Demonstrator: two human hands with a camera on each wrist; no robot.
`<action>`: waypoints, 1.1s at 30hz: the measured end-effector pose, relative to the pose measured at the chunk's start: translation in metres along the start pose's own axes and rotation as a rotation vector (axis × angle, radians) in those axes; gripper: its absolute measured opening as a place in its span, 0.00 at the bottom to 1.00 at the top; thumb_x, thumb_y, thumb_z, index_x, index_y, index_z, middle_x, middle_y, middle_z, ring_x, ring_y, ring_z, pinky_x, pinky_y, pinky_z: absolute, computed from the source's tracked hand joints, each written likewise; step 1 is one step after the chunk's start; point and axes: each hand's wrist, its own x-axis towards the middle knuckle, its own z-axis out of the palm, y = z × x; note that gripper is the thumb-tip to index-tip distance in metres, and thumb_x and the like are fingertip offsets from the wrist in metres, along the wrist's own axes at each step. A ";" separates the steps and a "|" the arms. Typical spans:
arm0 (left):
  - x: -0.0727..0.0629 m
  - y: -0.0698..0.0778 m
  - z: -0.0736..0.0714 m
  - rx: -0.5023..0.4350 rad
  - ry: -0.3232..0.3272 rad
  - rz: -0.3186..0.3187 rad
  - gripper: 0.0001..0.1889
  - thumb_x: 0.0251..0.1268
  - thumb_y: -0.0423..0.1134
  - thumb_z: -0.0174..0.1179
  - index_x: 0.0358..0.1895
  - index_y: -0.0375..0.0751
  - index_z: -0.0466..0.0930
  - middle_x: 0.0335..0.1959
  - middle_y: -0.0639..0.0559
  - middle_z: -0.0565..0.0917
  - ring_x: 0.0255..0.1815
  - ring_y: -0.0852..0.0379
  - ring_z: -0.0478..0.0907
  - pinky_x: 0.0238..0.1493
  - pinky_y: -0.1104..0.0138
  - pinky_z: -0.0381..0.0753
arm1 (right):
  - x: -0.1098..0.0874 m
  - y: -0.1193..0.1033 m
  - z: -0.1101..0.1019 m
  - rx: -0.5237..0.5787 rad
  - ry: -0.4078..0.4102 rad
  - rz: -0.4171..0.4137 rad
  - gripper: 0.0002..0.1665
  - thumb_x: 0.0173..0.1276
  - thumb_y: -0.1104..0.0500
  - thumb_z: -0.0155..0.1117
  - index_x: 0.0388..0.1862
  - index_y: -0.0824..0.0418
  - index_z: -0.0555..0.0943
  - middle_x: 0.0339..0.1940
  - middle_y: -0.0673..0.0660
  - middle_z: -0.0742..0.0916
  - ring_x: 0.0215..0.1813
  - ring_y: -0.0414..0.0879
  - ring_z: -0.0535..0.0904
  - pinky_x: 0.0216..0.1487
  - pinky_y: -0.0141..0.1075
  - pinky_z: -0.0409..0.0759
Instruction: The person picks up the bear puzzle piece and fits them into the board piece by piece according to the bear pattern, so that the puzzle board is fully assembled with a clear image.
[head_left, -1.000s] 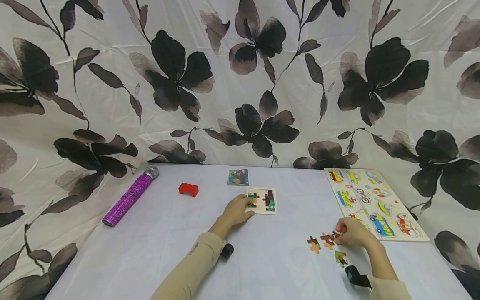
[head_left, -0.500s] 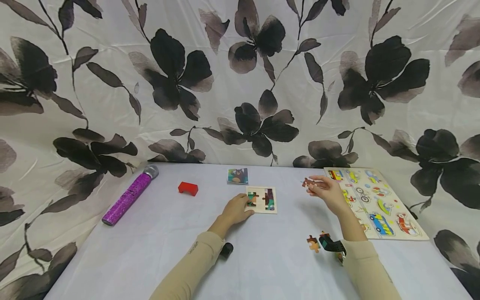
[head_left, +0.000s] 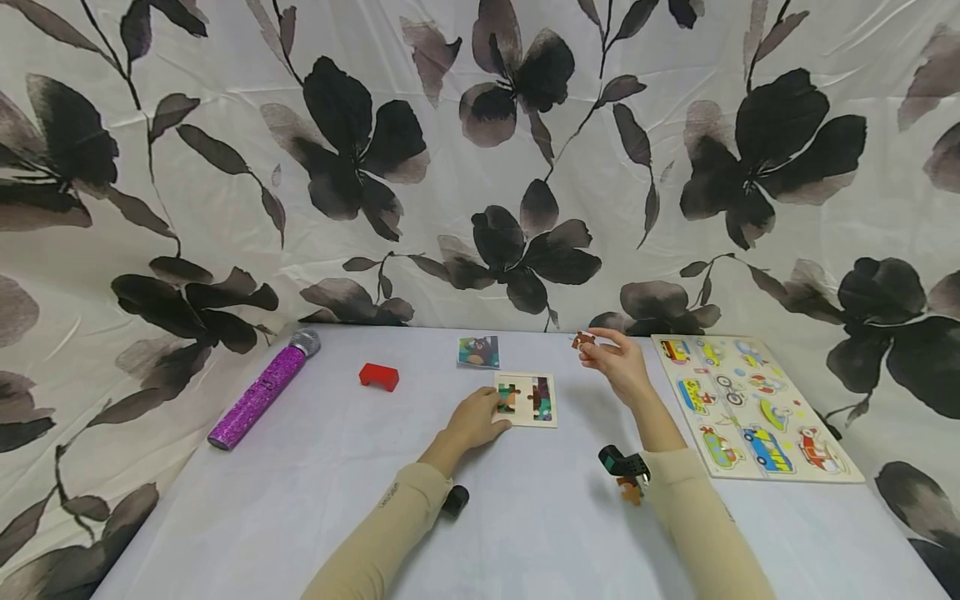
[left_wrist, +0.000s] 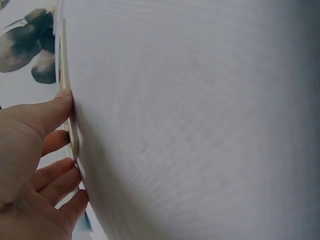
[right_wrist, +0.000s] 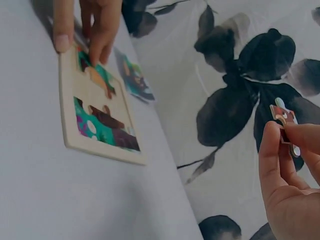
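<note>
My left hand [head_left: 474, 419] grips the near-left corner of a small wooden jigsaw tray [head_left: 555, 404] lying on the white table. In the left wrist view, the thumb and fingers meet the edge of that tray [left_wrist: 75, 137]. Colourful pieces fill the tray's left and right sides, and bare wood shows between them. Raised above the table, to the tray's right, my right hand [head_left: 624, 367] pinches a brown jigsaw piece [head_left: 582, 340] between thumb and fingertips. The same piece [right_wrist: 284, 117] appears tilted in the right wrist view.
Behind the tray lies a bear picture card [head_left: 478, 352]. A loose jigsaw piece [head_left: 630, 492] shows partly under the right wrist's black camera [head_left: 622, 461]. A vehicle picture board [head_left: 738, 417] lies right; a red block [head_left: 379, 377] and purple glitter microphone [head_left: 262, 396] lie left.
My right hand has picked up the brown jigsaw piece from the loose ones at the right and carried it up and leftward toward the tray. The left hand has stayed on the tray.
</note>
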 end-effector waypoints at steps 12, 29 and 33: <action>0.002 -0.004 0.002 0.019 0.000 0.007 0.24 0.59 0.47 0.65 0.53 0.33 0.77 0.59 0.37 0.74 0.61 0.42 0.71 0.62 0.54 0.71 | 0.016 0.033 0.027 -0.305 -0.015 -0.005 0.20 0.64 0.69 0.61 0.54 0.79 0.74 0.32 0.56 0.87 0.29 0.34 0.82 0.34 0.27 0.83; 0.006 -0.005 0.004 0.007 0.011 0.016 0.22 0.58 0.46 0.66 0.50 0.34 0.79 0.57 0.37 0.76 0.59 0.42 0.73 0.61 0.54 0.72 | 0.026 0.072 0.054 -0.687 -0.120 -0.001 0.14 0.62 0.67 0.65 0.45 0.73 0.81 0.31 0.66 0.86 0.24 0.45 0.81 0.24 0.31 0.81; 0.006 -0.006 0.004 -0.004 0.013 0.011 0.22 0.58 0.45 0.66 0.50 0.34 0.79 0.58 0.37 0.75 0.60 0.42 0.72 0.61 0.54 0.72 | 0.024 0.075 0.056 -0.785 -0.117 -0.012 0.14 0.62 0.65 0.65 0.44 0.72 0.82 0.36 0.65 0.86 0.32 0.49 0.82 0.31 0.34 0.82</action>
